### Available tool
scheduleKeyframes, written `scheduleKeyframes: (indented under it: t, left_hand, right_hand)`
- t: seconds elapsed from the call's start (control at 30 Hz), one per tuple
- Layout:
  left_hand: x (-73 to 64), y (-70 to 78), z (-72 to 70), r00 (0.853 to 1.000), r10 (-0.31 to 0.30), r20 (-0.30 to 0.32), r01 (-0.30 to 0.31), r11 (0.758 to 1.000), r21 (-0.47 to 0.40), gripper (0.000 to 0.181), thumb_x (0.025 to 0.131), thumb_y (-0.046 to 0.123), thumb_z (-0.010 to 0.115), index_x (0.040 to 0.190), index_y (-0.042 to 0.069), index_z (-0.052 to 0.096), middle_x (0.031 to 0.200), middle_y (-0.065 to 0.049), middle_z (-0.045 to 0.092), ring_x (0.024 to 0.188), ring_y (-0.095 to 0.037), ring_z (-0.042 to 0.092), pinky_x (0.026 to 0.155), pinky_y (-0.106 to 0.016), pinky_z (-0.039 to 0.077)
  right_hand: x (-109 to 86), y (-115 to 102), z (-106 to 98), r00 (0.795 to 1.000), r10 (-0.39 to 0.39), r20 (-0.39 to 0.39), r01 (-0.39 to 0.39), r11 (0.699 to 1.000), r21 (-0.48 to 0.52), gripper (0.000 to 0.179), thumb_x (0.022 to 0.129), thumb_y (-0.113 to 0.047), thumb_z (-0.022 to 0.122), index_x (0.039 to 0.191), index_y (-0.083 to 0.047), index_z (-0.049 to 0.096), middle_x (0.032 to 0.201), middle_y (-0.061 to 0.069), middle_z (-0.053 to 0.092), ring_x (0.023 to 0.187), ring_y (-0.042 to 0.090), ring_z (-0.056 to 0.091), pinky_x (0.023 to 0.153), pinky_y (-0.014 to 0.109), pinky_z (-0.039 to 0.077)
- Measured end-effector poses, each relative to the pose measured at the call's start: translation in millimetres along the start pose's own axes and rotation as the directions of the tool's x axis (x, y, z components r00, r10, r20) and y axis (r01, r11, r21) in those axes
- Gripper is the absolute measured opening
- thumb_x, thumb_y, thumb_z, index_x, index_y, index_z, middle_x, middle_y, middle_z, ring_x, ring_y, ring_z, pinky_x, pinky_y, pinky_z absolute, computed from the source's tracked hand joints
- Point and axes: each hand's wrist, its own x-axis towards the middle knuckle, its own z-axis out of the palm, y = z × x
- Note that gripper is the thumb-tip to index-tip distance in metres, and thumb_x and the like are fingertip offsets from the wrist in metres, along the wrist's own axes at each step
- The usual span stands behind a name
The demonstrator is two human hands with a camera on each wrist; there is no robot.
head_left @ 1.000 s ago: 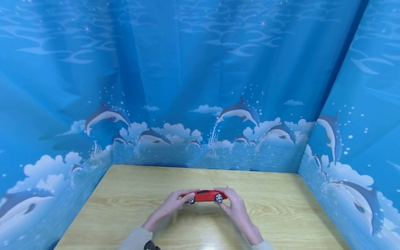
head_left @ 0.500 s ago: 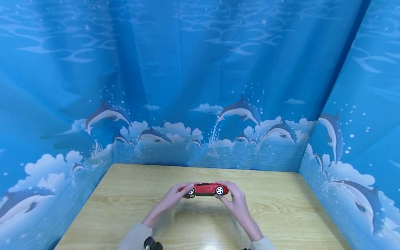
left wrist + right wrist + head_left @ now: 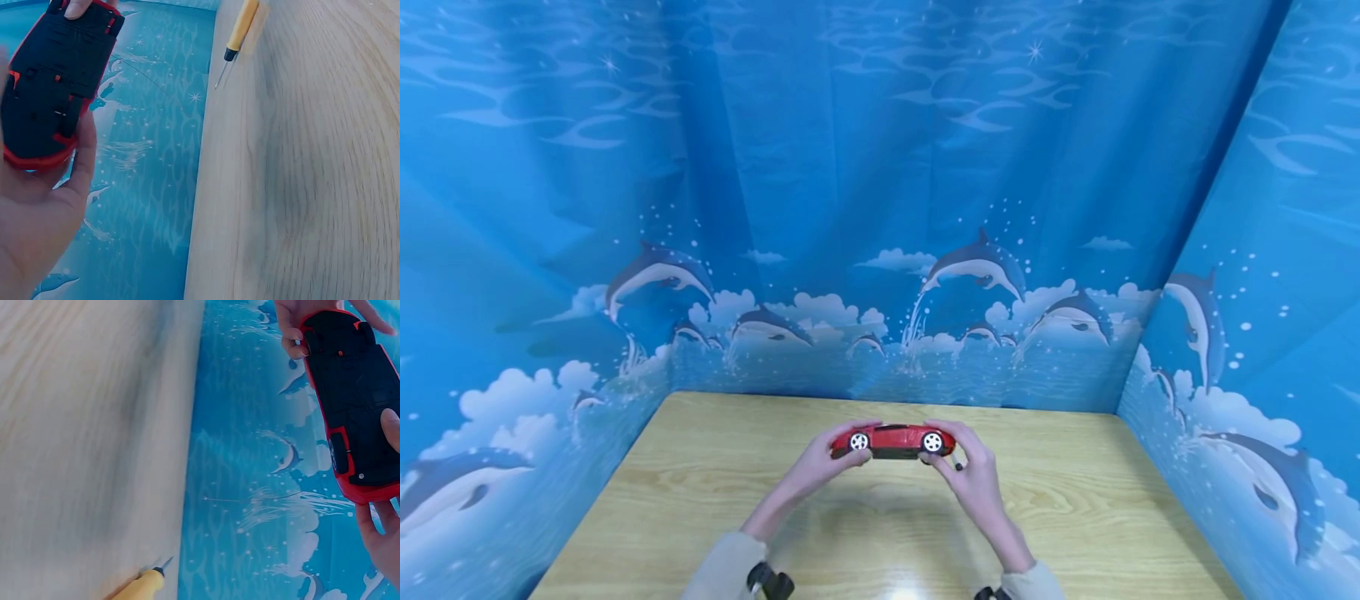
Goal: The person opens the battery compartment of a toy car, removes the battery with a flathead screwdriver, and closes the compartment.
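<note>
A red toy car (image 3: pixel 895 442) is held sideways above the table, its wheeled side facing me in the head view. My left hand (image 3: pixel 820 461) grips its left end, the thumb along the lower edge by the wheel. At the other end my right hand (image 3: pixel 979 471) pinches it, fingers over the top and thumb below. The car's black underside (image 3: pixel 56 81) fills the upper left of the left wrist view. In the right wrist view the underside (image 3: pixel 356 387) appears too, with a thumb pressed on it.
A screwdriver (image 3: pixel 244 22) with a yellow handle lies on the wooden table (image 3: pixel 700 467); its handle (image 3: pixel 142 586) also enters the right wrist view at the bottom. Blue dolphin-print curtains (image 3: pixel 880 208) stand behind and at both sides of the table.
Both hands have lifted the toy car higher above the table. My left thumb has shifted down to the lower edge, so the left wheel shows more fully.
</note>
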Motion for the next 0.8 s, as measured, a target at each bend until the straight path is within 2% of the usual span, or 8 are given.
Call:
scheduleKeyframes:
  t: [0.1,0.17,0.33,0.47,0.57,0.67,0.77,0.8]
  left_hand:
    - [-1.8,1.8,1.0,0.999,-0.04,-0.024,0.039,0.999,-0.015,0.058,0.091,0.03,0.077,0.144,0.018,0.057,0.137,-0.011,0.062,0.119,-0.026,0.062,0.095,-0.039,0.056]
    - [-1.8,3.3,1.8,0.998,-0.04,-0.043,0.04,0.999,-0.007,0.057,0.09,0.031,0.079,0.141,0.016,0.059,0.133,-0.009,0.065,0.12,-0.026,0.063,0.097,-0.04,0.055]
    - [0.4,9.7,1.8,0.995,-0.028,-0.091,0.031,0.999,0.027,0.047,0.09,0.035,0.078,0.13,0.015,0.065,0.116,-0.003,0.073,0.104,-0.019,0.068,0.09,-0.035,0.058]
    - [2.5,15.3,1.1,0.994,-0.028,-0.102,0.03,0.999,0.017,0.04,0.091,0.035,0.077,0.124,0.013,0.068,0.107,-0.004,0.075,0.092,-0.017,0.069,0.083,-0.031,0.058]
    - [4.0,18.6,1.3,0.995,-0.034,-0.096,0.031,0.999,-0.026,0.041,0.093,0.034,0.075,0.124,0.008,0.068,0.104,-0.007,0.076,0.086,-0.018,0.07,0.08,-0.031,0.06]
    - [4.3,19.5,2.2,0.995,-0.055,-0.083,0.049,0.996,-0.075,0.044,0.094,0.032,0.074,0.127,0.004,0.066,0.101,-0.011,0.076,0.081,-0.02,0.071,0.076,-0.034,0.062]
    - [3.6,17.3,3.7,0.994,-0.078,-0.075,0.07,0.993,-0.099,0.045,0.096,0.032,0.072,0.128,0.001,0.065,0.1,-0.013,0.075,0.081,-0.021,0.072,0.078,-0.039,0.063]
    - [3.1,15.9,3.9,0.993,-0.091,-0.075,0.084,0.992,-0.092,0.046,0.096,0.033,0.072,0.128,0.001,0.065,0.099,-0.012,0.076,0.082,-0.021,0.072,0.079,-0.039,0.063]
  right_hand:
    - [3.4,-3,-2,1.0,0.029,-0.009,-0.028,0.999,0.021,0.053,0.071,-0.001,0.088,0.121,-0.009,0.071,0.113,0.007,0.074,0.106,0.02,0.069,0.096,0.014,0.05]
    - [5.4,-6,-2,0.998,0.057,-0.011,-0.057,0.998,0.033,0.053,0.073,-0.002,0.088,0.122,-0.009,0.071,0.115,0.008,0.074,0.107,0.019,0.069,0.095,0.012,0.05]
    - [10.2,-12,-4,0.989,0.147,-0.005,-0.146,0.987,0.062,0.051,0.078,-0.007,0.086,0.125,-0.016,0.07,0.121,0.003,0.073,0.109,0.017,0.069,0.093,0.012,0.051]
    - [15.7,-18,-6,0.971,0.239,-0.001,-0.238,0.967,0.086,0.052,0.079,-0.008,0.086,0.128,-0.018,0.069,0.125,0.003,0.072,0.11,0.019,0.069,0.095,0.016,0.052]
    - [21.9,-26,-8,0.946,0.325,0.016,-0.325,0.94,0.102,0.05,0.082,-0.008,0.084,0.129,-0.016,0.068,0.127,0.006,0.071,0.112,0.021,0.068,0.098,0.018,0.051]
    - [27.5,-35,-11,0.908,0.415,0.053,-0.419,0.898,0.133,0.046,0.085,-0.008,0.082,0.129,-0.012,0.068,0.128,0.009,0.069,0.113,0.023,0.067,0.099,0.018,0.051]
    - [27.0,-35,-11,0.87,0.483,0.094,-0.492,0.852,0.179,0.043,0.087,-0.01,0.08,0.128,-0.013,0.068,0.129,0.009,0.068,0.114,0.023,0.067,0.097,0.017,0.051]
    - [25.1,-33,-11,0.865,0.491,0.104,-0.502,0.843,0.195,0.042,0.087,-0.013,0.08,0.128,-0.014,0.068,0.129,0.009,0.068,0.114,0.022,0.067,0.096,0.017,0.052]
